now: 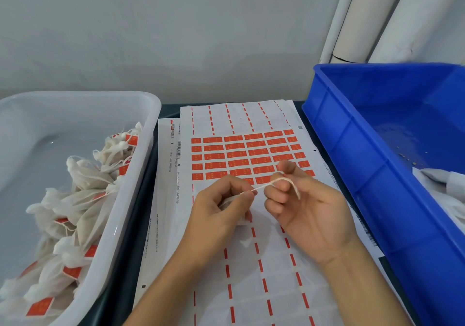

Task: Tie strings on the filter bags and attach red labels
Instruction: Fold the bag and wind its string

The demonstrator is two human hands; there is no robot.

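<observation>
Here the left hand [221, 200] grips a filter bag [232, 203], apparently, above the label sheet [246, 157] on the desk; the right hand [302, 200] pinches its string [266, 185], looped over curled fingers [279, 194]. Tying underway; next, tighten the knot, then peel a red label

at your left the white tub [151, 114] is smooth, slightly translucent plastic with a soft gloss, and the filter bags [83, 200] heaped along its right wall look like thin, matt, off-white fibrous cloth or paper, some carrying flat red paper labels [41, 305]. in the middle you have matt white paper sheets [264, 288] with a block of matt orange-red stickers [236, 154], and the string [266, 186] between your left hand [221, 207] and right hand [302, 205] is a soft, fuzzy white cotton-like twist. the blue crate [352, 154] at the right edge is hard, smooth, semi-gloss plastic, and behind it lean matt white cardboard-like tubes [362, 23].
</observation>
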